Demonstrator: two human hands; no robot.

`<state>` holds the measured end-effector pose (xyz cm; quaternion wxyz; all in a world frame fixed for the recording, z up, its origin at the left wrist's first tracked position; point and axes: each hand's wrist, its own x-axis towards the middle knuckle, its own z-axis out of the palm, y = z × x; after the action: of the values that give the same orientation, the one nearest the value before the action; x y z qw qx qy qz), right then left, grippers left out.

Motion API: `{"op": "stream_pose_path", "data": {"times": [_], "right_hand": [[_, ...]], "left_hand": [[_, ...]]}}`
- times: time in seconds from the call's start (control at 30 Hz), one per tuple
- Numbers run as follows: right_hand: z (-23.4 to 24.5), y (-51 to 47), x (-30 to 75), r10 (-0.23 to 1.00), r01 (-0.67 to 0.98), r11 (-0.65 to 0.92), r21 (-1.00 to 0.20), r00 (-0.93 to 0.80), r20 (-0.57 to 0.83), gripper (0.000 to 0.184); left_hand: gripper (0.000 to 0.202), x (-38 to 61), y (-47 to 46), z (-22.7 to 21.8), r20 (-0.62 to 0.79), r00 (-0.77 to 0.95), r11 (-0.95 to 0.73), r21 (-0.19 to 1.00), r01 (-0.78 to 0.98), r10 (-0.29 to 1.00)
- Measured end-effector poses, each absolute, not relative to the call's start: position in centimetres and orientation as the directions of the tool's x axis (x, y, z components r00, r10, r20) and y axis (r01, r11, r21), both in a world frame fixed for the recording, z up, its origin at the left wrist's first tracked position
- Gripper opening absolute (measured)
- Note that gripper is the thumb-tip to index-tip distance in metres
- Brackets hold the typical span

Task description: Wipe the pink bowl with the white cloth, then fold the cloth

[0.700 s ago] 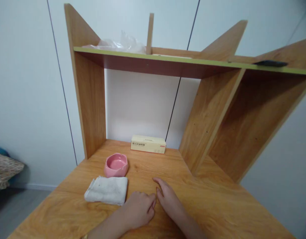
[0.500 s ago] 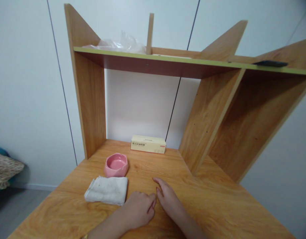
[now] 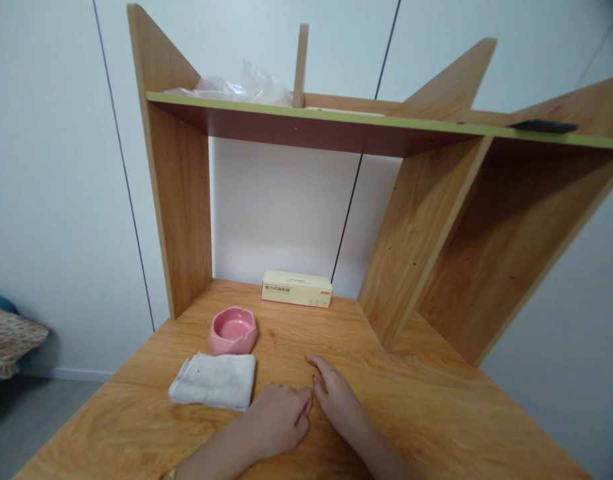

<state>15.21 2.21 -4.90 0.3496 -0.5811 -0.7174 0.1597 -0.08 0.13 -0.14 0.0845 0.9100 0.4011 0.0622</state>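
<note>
My left hand (image 3: 281, 417) rests on the wooden desk with its fingers curled into a loose fist, and nothing shows in it. Close beside it, my right hand (image 3: 335, 393) lies with thumb and forefinger apart, holding nothing. A folded white cloth (image 3: 214, 381) is just left of my left hand, apart from it. Behind the cloth sits a pink faceted bowl (image 3: 234, 343), which looks like an ashtray. Farther back, a long cream box (image 3: 296, 291) with printed lettering stands near the wall.
Over the desk (image 3: 436, 413) rises a wooden shelf unit (image 3: 296, 127) with upright panels. On its upper board lie a clear plastic bag (image 3: 246, 87) and a flat black object (image 3: 544, 127). Patterned fabric (image 3: 11, 337) shows at the far left beyond the desk.
</note>
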Motion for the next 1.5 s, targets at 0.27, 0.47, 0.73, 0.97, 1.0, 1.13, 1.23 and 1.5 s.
{"op": "stream_pose_path", "data": {"times": [0.27, 0.47, 0.73, 0.97, 1.0, 1.13, 1.23, 1.5], "right_hand": [[-4.8, 2.2, 15.2, 0.948, 0.737, 0.266, -0.622, -0.083, 0.307, 0.041], [-4.9, 2.2, 14.7, 0.921, 0.722, 0.336, -0.605, -0.117, 0.371, 0.039], [-3.5, 2.0, 13.2, 0.875, 0.693, 0.470, -0.547, -0.282, 0.393, 0.028], [-1.3, 0.7, 8.9, 0.815, 0.754, 0.562, -0.340, -0.436, 0.381, 0.047], [-1.1, 0.5, 8.2, 0.808, 0.761, 0.570, -0.309, -0.451, 0.378, 0.049], [-0.5, 0.1, 6.2, 0.792, 0.780, 0.581, -0.232, -0.477, 0.380, 0.041], [-0.3, -0.3, 5.3, 0.782, 0.774, 0.589, -0.230, -0.475, 0.404, 0.033], [-0.7, 0.1, 3.9, 0.756, 0.791, 0.609, -0.059, -0.557, 0.345, 0.020]], "left_hand": [[0.019, 0.0, 0.1, -0.1, 0.046, 0.661, -0.655, 0.206, 0.728, 0.749], [0.018, -0.1, 0.3, 0.0, 0.075, 0.670, -0.671, 0.179, 0.720, 0.739], [0.012, -1.6, 1.2, 2.6, 0.286, 0.629, -0.689, 0.372, 0.622, 0.723], [0.017, -4.1, 3.8, 4.8, 0.386, 0.400, -0.555, 0.524, 0.646, 0.831], [0.018, -4.5, 4.2, 4.9, 0.393, 0.369, -0.536, 0.537, 0.651, 0.842], [0.016, -6.3, 6.0, 5.2, 0.432, 0.196, -0.430, 0.550, 0.716, 0.880], [0.017, -8.0, 7.1, 5.2, 0.383, 0.059, -0.284, 0.564, 0.775, 0.922], [0.025, -11.5, 8.2, 4.9, 0.325, -0.162, -0.037, 0.530, 0.847, 0.932]]}}
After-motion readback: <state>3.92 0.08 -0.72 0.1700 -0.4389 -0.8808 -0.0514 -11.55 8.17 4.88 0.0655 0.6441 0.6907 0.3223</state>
